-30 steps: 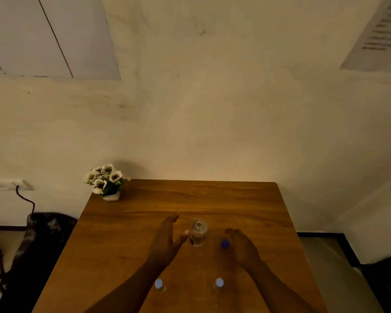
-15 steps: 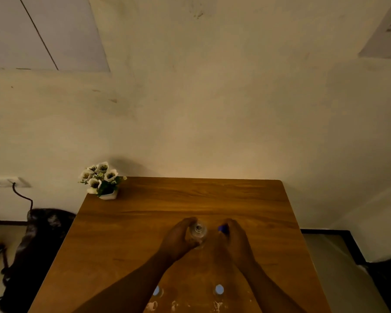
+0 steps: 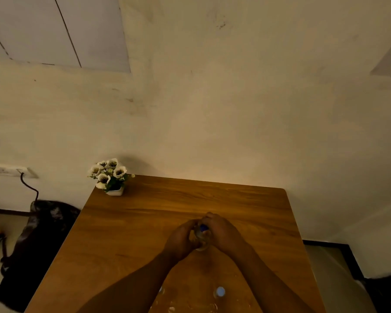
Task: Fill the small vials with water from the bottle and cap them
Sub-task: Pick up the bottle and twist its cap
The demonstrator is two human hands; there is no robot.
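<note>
From the head view, both hands have closed in on the bottle [image 3: 201, 239] since a second ago, when the left palm was spread beside it and the blue cap [image 3: 204, 227] lay under the right fingertips on the worktop [image 3: 131, 227]. Now the left hand [image 3: 181, 241] wraps the clear body, fingers curled round its near side, while the right hand [image 3: 222, 233] has brought the blue cap up onto the bottle's mouth and pinches it there. That looks like the bottle being closed, which suggests pouring is over, at least for this round.

The bottle stands upright between the two sets of fingers; its water level cannot be read in this light. Nearer the person than the fingers, a capped vial [image 3: 220, 291] shows a pale blue top, and a second vial [image 3: 161, 290] peeks out beside the left forearm, mostly hidden. Whether either holds water cannot be told. Wet glints lie on the wood beside them. A small flower pot [image 3: 110, 177] sits well beyond the left fingers, at the far corner.
</note>
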